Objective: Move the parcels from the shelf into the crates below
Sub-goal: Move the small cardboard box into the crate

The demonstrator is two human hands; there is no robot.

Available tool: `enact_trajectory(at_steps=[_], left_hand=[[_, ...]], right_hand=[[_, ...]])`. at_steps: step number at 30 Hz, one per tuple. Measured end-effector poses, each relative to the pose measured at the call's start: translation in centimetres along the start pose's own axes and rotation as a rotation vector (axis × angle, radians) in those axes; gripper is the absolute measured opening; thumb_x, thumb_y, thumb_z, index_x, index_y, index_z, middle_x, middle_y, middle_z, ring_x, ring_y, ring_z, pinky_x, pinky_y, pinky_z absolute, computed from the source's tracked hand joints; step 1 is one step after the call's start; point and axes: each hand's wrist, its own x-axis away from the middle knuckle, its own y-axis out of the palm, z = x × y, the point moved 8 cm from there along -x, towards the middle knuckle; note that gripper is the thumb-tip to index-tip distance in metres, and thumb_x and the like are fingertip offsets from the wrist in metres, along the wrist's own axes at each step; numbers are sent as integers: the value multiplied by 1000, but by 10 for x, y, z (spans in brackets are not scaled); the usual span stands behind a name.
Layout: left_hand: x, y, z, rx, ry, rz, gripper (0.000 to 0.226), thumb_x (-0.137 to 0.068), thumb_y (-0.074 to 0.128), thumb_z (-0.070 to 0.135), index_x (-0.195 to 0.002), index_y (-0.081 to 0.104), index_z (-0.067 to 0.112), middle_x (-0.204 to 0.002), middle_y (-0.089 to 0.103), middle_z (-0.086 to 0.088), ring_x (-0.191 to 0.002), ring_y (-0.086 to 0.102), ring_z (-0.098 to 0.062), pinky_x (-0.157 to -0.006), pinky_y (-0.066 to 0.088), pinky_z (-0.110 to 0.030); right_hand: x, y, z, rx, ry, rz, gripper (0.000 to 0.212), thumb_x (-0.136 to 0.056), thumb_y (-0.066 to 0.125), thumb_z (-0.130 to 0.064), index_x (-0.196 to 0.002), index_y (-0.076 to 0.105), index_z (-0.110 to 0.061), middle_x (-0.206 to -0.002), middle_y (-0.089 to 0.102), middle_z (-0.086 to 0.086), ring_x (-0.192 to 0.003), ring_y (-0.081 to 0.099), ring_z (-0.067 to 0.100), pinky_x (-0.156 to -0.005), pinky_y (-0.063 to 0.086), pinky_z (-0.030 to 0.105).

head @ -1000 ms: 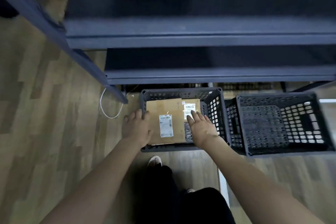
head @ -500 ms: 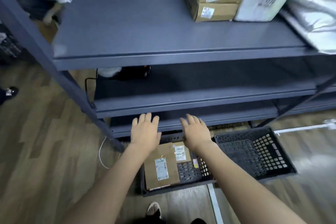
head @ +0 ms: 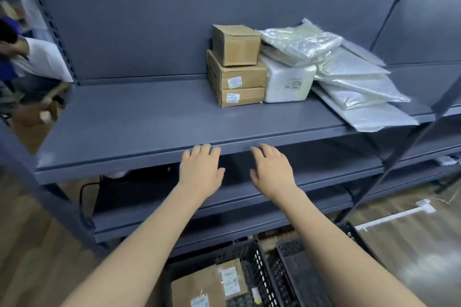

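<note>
Hands (head: 200,172) raised to shelf (head: 149,117), empty

A grey metal shelf (head: 154,117) carries everything, with a stack of three cardboard boxes (head: 235,67) as the landmark, standing toward its back. Touching the stack's right side sits a white wrapped parcel (head: 289,82). Further right of the stack, clear plastic mailer bags (head: 349,82) lie fanned, one overhanging the shelf's front edge. Left of the stack the shelf surface is bare.
</note>
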Motion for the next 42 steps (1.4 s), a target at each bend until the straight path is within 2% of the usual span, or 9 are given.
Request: enact_trajectory(at_steps=[8, 15, 19, 23, 25, 28, 34, 37, 42], left_hand=[[-94, -49, 17, 106, -129, 84, 53, -95, 46, 40, -139, 35, 14, -135, 45, -8, -121, 43, -28, -96, 35, -37], [-183, -92, 13, 238, -211, 225, 61, -90, 58, 31, -140, 31, 11, -136, 39, -11, -121, 40, -32, -91, 40, -41], [-224, -103, 3, 246, -236, 289, 76, -86, 64, 26, -146, 18, 16, -136, 33, -14, -116, 40, -36, -93, 41, -44], [-256, -105, -9, 267, -283, 279, 90, -84, 68, 25, -149, 6, 20, -140, 27, -17, -118, 39, -37, -93, 40, -44], [-267, -103, -13, 304, -287, 274, 93, -84, 69, 24, -150, 2, 24, -139, 29, -17, -119, 41, -37, -93, 40, -43], [-274, -101, -14, 356, -252, 279, 83, -86, 67, 22, -149, 13, 25, -133, 41, -16, -119, 44, -35, -93, 38, -41], [-251, -108, -8, 428, -273, 430, 56, -90, 60, 16, -140, 35, 20, -131, 48, -10, -118, 44, -30, -93, 34, -33], [-227, -113, -3, 470, -276, 505, 55, -89, 61, 15, -138, 38, 22, -131, 50, -5, -117, 46, -26, -91, 31, -29], [-158, -109, 12, 534, -222, 611, 52, -85, 67, 12, -133, 47, 20, -126, 54, 1, -108, 52, -21, -89, 38, -31]], right_hand=[[-83, -63, 67, -79, -27, 144, 52, -91, 50, -20, -139, 38, -8, -135, 43, 10, -120, 41, 29, -95, 39, 35], [-175, -99, 80, -208, -131, 231, 48, -87, 52, -11, -133, 41, -3, -126, 47, 14, -115, 44, 31, -90, 42, 39], [-221, -112, 72, -213, -198, 261, 65, -89, 52, -12, -147, 23, -6, -133, 43, 14, -120, 42, 30, -95, 34, 32], [-256, -119, 71, -252, -184, 299, 77, -86, 50, -7, -151, 9, -10, -124, 48, 17, -106, 50, 31, -73, 33, 27], [-269, -118, 75, -265, -162, 278, 79, -87, 50, -7, -151, 4, -10, -130, 47, 19, -108, 51, 32, -73, 32, 28], [-279, -117, 76, -320, -162, 264, 80, -87, 52, -8, -151, 4, -7, -132, 47, 19, -114, 49, 31, -77, 32, 27], [-261, -118, 72, -487, -191, 367, 69, -84, 53, -6, -145, 22, -5, -126, 52, 13, -110, 51, 29, -69, 28, 23], [-235, -122, 68, -543, -208, 418, 72, -85, 55, -5, -147, 20, -4, -139, 45, 14, -123, 45, 28, -83, 31, 22], [-165, -120, 62, -719, -229, 438, 67, -87, 57, -4, -146, 26, -7, -138, 48, 9, -119, 50, 23, -92, 39, 25]])
